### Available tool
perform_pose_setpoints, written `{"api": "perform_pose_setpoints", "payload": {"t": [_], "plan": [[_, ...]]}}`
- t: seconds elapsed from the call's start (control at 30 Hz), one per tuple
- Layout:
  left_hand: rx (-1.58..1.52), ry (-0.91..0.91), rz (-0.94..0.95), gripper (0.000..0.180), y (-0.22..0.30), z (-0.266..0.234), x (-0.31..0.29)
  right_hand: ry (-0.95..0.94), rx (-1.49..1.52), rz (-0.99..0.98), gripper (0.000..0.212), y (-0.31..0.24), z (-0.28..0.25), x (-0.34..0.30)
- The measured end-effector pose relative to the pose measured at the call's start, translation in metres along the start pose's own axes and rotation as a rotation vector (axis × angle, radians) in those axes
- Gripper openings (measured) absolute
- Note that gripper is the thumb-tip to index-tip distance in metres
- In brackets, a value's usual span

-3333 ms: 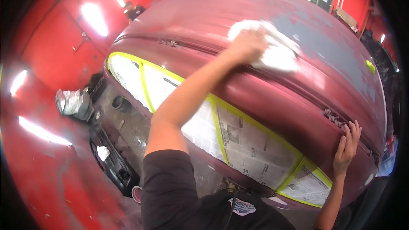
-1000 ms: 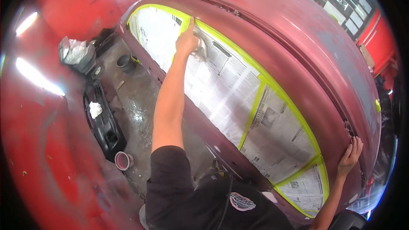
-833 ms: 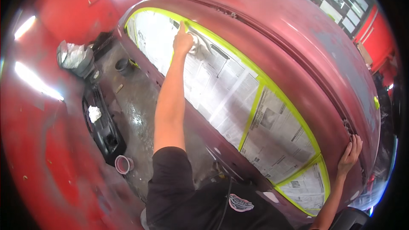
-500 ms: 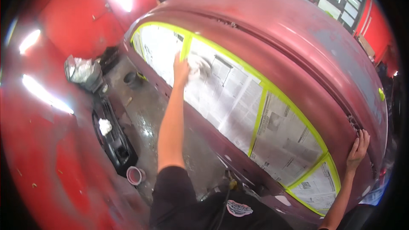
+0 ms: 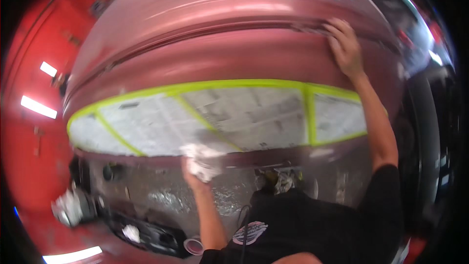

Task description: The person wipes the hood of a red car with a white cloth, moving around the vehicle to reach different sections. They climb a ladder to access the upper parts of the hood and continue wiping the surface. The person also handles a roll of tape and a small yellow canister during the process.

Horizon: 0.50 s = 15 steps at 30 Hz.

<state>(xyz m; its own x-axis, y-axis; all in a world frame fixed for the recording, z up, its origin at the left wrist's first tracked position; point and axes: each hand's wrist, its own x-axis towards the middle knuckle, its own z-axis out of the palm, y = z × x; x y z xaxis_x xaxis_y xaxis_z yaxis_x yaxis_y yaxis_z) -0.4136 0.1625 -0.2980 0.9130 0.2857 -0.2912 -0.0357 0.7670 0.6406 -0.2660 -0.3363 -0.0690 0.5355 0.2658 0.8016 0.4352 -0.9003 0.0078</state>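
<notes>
A crumpled white rag [image 5: 205, 164] is bunched in my left hand [image 5: 192, 173], its fingers closed around it, in front of the lower edge of the covered windows. Motion blurs the rag, and I cannot tell if it touches the car. Sheets of newspaper [image 5: 254, 112] cover the side windows, edged with yellow-green tape [image 5: 234, 84]. On the dull maroon roof [image 5: 220, 56] rests my right hand [image 5: 346, 49], fingers stretched out and slightly apart. Its fingertips reach the long roof groove [image 5: 195, 30], by a rough dark patch.
Low at the left lies a long black car part [image 5: 171, 237] with a white wad [image 5: 131, 233] on it. Near it are a pinkish tub [image 5: 193, 247], a pale plastic-wrapped bundle [image 5: 71, 209] and a dark bucket [image 5: 112, 171]. A dark vehicle [image 5: 422, 117] stands at the right.
My view has turned toward the car's side. The left hand and rag have moved from the tape between two windows down to the windows' lower edge. My right hand remains at the roof groove.
</notes>
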Motion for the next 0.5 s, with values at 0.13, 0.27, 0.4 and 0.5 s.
{"api": "perform_pose_setpoints", "payload": {"t": [0.13,0.27,0.4,0.5], "plan": [[0.505,-0.210,0.673,0.033,0.069,0.156,0.034,0.180,0.107,0.150,0.029,-0.012,-0.024,-0.035],[1.293,-0.402,1.399,0.042,0.049,0.242,0.102,0.132,0.138,0.228,0.030,-0.078,-0.054,-0.118],[1.664,-0.550,1.695,0.043,-0.046,0.333,0.060,0.015,0.205,0.692,0.029,-0.119,-0.075,-0.250],[1.630,-0.729,1.797,0.047,-0.128,0.378,0.010,0.085,0.223,1.037,0.028,-0.120,-0.076,-0.321]]}}
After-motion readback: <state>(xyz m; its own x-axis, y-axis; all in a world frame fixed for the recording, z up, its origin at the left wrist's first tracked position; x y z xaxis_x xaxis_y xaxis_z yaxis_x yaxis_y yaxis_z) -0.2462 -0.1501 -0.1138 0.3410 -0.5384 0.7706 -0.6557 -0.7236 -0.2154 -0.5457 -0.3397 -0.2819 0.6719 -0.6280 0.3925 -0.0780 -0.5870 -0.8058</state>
